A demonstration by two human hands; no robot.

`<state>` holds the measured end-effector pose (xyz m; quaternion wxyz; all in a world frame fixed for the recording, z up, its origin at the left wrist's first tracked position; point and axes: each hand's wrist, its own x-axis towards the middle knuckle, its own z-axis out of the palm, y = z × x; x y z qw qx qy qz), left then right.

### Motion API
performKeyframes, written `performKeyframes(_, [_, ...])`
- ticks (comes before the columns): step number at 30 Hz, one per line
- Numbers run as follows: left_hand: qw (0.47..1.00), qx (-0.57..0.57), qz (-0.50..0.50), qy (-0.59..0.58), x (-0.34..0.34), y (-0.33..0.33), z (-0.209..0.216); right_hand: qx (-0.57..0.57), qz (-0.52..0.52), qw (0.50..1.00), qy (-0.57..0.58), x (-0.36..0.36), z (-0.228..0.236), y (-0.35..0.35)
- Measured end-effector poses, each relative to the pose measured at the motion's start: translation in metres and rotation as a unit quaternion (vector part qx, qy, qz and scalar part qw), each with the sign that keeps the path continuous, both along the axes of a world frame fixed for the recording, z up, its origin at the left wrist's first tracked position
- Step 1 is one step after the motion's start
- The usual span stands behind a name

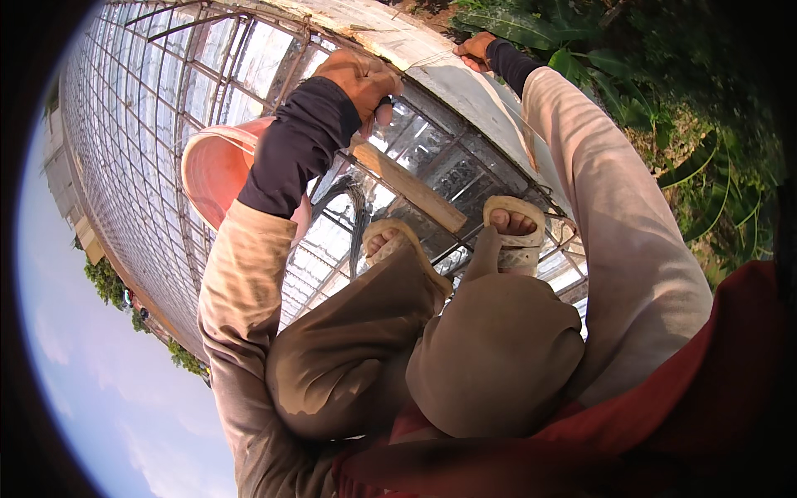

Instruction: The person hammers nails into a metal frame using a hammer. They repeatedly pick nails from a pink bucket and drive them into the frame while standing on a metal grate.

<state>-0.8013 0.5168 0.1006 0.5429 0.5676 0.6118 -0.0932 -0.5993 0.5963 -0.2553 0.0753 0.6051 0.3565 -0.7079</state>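
My left hand (361, 85) is curled closed beside the inner edge of a pale formwork board (415, 46). A small dark thing shows at its fingers, too hidden to name. Across the board, my right hand (475, 51) pinches a thin wire (433, 60) close to the outer edge. The wire runs over the board toward my left hand. Beneath my left forearm stands a pinkish-orange bucket (217, 173), partly covered by the sleeve. A bundle of thin dark wires (359, 212) lies between the bucket and my left foot.
A grid of steel bars (154, 108) spreads left over shiny sheeting. My sandalled feet (516, 224) rest on it, beside a wooden strip (411, 187). Green plants (706, 191) grow beyond the board's outer edge at right. Sky and distant trees (104, 282) show at far left.
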Motion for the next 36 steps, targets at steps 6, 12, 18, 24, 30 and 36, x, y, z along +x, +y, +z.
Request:
performKeyframes(6, [0.903,-0.234,0.339,-0.122,-0.006,0.004,-0.012,0.063,-0.022,0.997,0.024,0.028,-0.049,0.004])
performKeyframes(12, [0.941,-0.232,0.242,-0.046,-0.023,-0.018,-0.054,-0.001,-0.009,0.999,-0.046,-0.001,0.013,0.005])
performKeyframes(18, [0.994,-0.062,0.056,-0.072,-0.030,-0.029,-0.091,0.065,0.089,0.993,-0.051,0.010,-0.028,0.012])
performKeyframes(24, [0.990,-0.064,0.129,-0.003,-0.015,-0.031,-0.070,0.023,0.028,0.999,-0.039,0.003,-0.038,0.003])
performKeyframes(30, [0.990,0.007,0.116,-0.080,-0.022,-0.043,-0.053,0.022,0.027,0.997,-0.066,-0.001,-0.028,0.005])
performKeyframes(36, [0.980,0.189,-0.006,-0.065,0.016,-0.035,-0.041,-0.046,-0.028,0.997,-0.057,0.020,-0.053,0.021])
